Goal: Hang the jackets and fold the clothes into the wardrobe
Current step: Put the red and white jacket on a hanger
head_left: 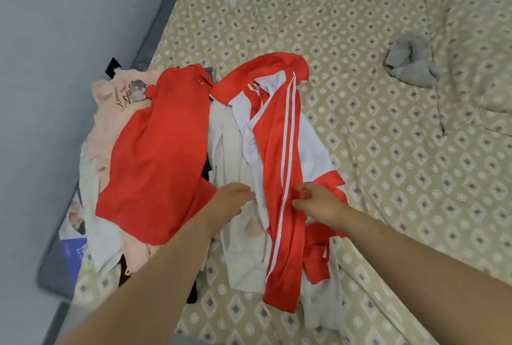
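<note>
Clothes (108, 134) heaped at 9 o'clock edge of bed (360, 39), two hands in.
Bare room from 12 to 4 o'clock; one striped red-and-white jacket (279, 134) at centre; one plain red garment (155, 150) at 9; one grey cloth (410, 64) at 2; left hand (231, 202) flat on white fabric (235, 156), fingers together; right hand (321, 202) at striped sleeve, fingers loosely curled, grip unclear.

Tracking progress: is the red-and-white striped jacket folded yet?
Unfolded: the jacket lies rumpled and sprawled on the bed, with no neat creases.
</note>
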`<move>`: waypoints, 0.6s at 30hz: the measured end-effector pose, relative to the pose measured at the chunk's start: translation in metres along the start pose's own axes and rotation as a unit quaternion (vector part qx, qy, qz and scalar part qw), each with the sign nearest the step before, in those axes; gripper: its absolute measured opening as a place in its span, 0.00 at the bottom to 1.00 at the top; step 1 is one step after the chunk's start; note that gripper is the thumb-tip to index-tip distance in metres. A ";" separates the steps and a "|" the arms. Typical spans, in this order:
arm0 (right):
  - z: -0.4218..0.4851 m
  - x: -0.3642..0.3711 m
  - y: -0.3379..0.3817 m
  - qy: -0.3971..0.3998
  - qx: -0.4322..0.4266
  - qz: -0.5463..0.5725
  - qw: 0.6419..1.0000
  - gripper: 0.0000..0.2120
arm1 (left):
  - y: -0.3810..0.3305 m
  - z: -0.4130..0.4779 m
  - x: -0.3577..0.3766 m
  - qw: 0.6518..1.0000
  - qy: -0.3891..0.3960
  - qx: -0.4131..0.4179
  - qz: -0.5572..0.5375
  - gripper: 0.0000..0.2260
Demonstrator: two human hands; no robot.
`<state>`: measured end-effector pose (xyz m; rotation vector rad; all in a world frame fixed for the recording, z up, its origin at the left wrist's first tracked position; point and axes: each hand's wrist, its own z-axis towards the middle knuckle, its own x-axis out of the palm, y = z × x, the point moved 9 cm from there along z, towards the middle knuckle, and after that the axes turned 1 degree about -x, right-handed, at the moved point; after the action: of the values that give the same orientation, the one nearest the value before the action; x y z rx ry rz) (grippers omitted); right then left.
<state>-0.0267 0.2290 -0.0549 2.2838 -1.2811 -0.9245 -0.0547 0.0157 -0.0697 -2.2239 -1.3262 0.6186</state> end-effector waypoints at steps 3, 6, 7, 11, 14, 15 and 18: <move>0.037 0.020 -0.021 -0.015 0.019 -0.066 0.997 0.22 | 0.021 0.047 0.006 1.000 -0.004 -0.015 0.007 0.21; 0.069 0.036 -0.045 -0.050 0.024 -0.071 0.996 0.36 | 0.041 0.087 0.014 0.998 -0.021 -0.034 -0.046 0.22; 0.078 0.037 -0.052 -0.067 0.035 -0.053 0.996 0.43 | 0.042 0.099 0.019 0.997 -0.020 -0.031 -0.069 0.18; 0.102 0.036 -0.063 -0.155 0.042 -0.011 0.987 0.47 | 0.031 0.133 0.048 0.971 0.028 0.007 -0.237 0.26; 0.108 0.026 -0.054 -0.215 -0.043 0.015 0.976 0.26 | 0.017 0.142 0.052 0.962 -0.026 0.045 -0.268 0.24; 0.107 0.024 -0.052 -0.216 -0.062 0.027 0.974 0.21 | 0.013 0.145 0.049 0.963 -0.050 0.058 -0.259 0.21; 0.099 0.017 -0.051 -0.196 -0.092 0.096 0.972 0.15 | -0.009 0.136 0.047 0.972 -0.057 0.115 -0.197 0.23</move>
<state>-0.0573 0.2413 -0.1626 1.8567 -1.4700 -1.4061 -0.1216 0.0841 -0.1776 -1.6986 -1.6076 0.7151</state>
